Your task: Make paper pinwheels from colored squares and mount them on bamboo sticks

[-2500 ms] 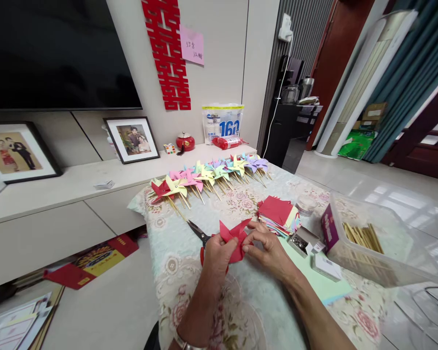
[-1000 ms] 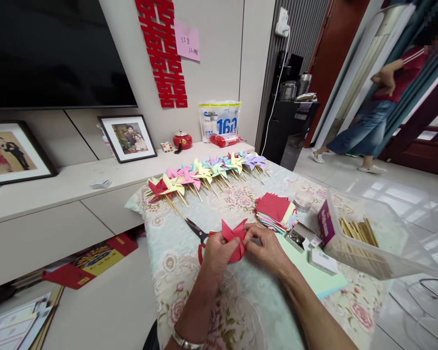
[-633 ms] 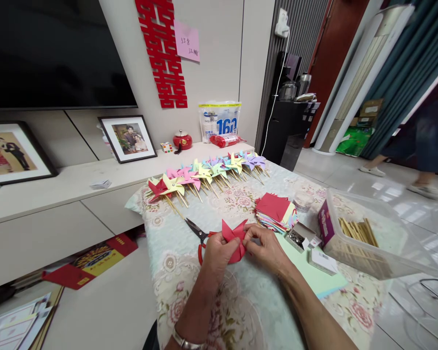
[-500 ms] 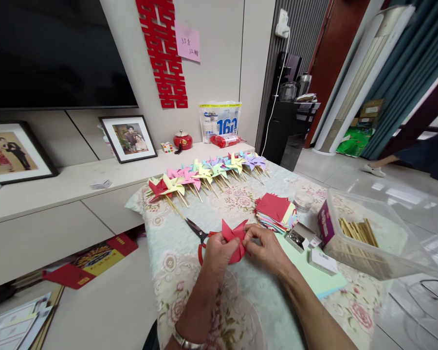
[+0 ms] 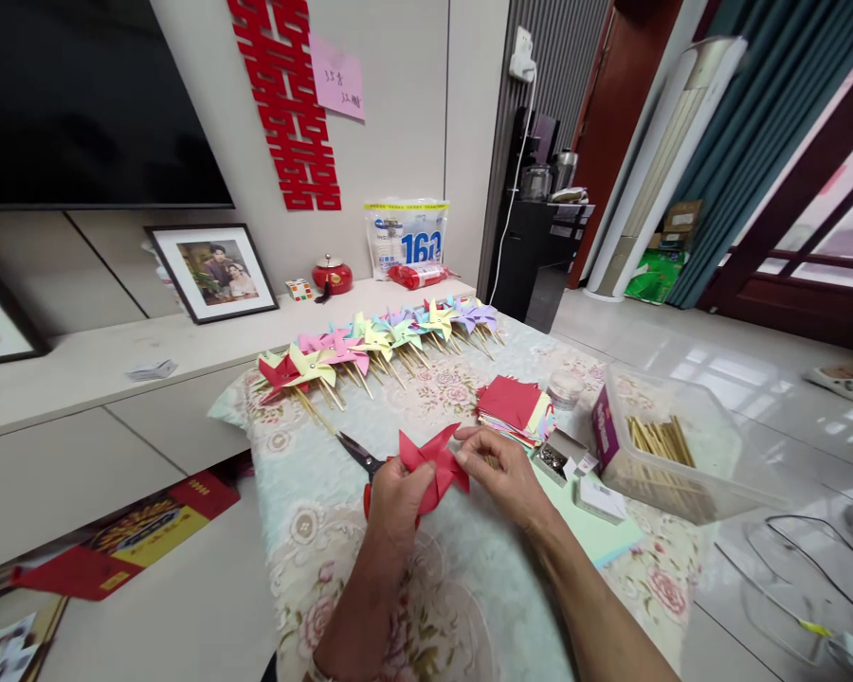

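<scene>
My left hand point(image 5: 396, 497) is closed on a red paper pinwheel point(image 5: 437, 474), its thumb pressed over the folded blades near the middle. At the right edge of that paper, my right hand point(image 5: 494, 471) pinches with thumb and forefinger; whether a small pin is also between the fingertips is too small to tell. Scissors point(image 5: 359, 455) with red handles lie partly under my left hand, blades apart and pointing to the far left. Beyond my right hand sit a stack of coloured paper squares point(image 5: 512, 403) and an open small box of metal pins point(image 5: 553, 461).
Finished pinwheels on sticks point(image 5: 370, 346) lie in a row along the table's far edge. On the right stand a clear plastic bin point(image 5: 717, 455) holding wooden sticks point(image 5: 661, 440), a small white box point(image 5: 601, 499), a round clear tub point(image 5: 565, 389) and pale green sheets point(image 5: 615, 535).
The view has turned to the right. The pinwheel in my left hand now shows its blades spread wider and more face-on, and my right fingertips stay at its right edge.
</scene>
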The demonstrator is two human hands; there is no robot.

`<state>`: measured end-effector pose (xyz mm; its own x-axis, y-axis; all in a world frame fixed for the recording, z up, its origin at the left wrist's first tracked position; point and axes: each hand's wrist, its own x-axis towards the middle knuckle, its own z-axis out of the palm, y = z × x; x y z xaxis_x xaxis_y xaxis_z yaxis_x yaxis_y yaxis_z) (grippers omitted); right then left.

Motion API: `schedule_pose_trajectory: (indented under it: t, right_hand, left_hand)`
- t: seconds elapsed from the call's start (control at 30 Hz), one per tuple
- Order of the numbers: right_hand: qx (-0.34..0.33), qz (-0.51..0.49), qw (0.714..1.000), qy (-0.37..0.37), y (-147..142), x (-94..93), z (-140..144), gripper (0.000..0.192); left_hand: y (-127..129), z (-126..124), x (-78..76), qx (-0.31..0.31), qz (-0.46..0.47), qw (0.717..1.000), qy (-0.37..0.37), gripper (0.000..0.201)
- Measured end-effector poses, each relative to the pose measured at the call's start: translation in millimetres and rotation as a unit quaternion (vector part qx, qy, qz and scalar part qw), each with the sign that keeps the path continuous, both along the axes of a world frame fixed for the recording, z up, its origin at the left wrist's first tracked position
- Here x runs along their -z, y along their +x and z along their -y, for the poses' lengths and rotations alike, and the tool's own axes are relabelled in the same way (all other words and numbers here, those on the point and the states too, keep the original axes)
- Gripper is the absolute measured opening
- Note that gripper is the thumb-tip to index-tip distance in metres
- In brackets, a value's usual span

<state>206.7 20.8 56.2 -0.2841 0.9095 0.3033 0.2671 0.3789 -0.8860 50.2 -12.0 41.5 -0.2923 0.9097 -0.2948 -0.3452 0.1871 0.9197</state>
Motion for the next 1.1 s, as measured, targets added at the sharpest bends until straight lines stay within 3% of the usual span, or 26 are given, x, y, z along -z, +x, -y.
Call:
schedule_pose_trajectory:
  t: [0.23,0.4,0.47,0.57,0.7,1.1]
  right_hand:
    - [0.116,0.047,0.991,0.054,7.4,-0.4,-4.4,0.017]
    - [0.188,0.156,0.966,0.085,44.1,-16.6,-1.5,0.019]
    - [0.218,0.267,0.935,0.089,62.0,-22.3,0.3,0.018]
    - [0.233,0.437,0.866,0.063,79.8,-27.2,1.4,0.022]
    - [0.217,0.549,0.807,0.017,85.3,-28.4,-0.6,0.027]
    - [0.198,0.583,0.788,-0.019,85.9,-34.6,-0.5,0.026]
  left_hand:
    - [5.0,-1.5,-4.6,-0.030,0.096,0.994,0.030,0.021]
    - [5.1,-2.6,-0.4,-0.044,0.099,0.993,0.040,0.024]
    - [4.5,-3.4,1.9,-0.048,0.099,0.993,0.040,0.025]
    - [4.4,-4.2,3.4,-0.045,0.105,0.993,0.041,0.027]
    - [5.1,-3.7,1.5,-0.039,0.123,0.990,0.050,0.024]
    - [4.6,-5.1,2.7,-0.036,0.120,0.991,0.052,0.024]
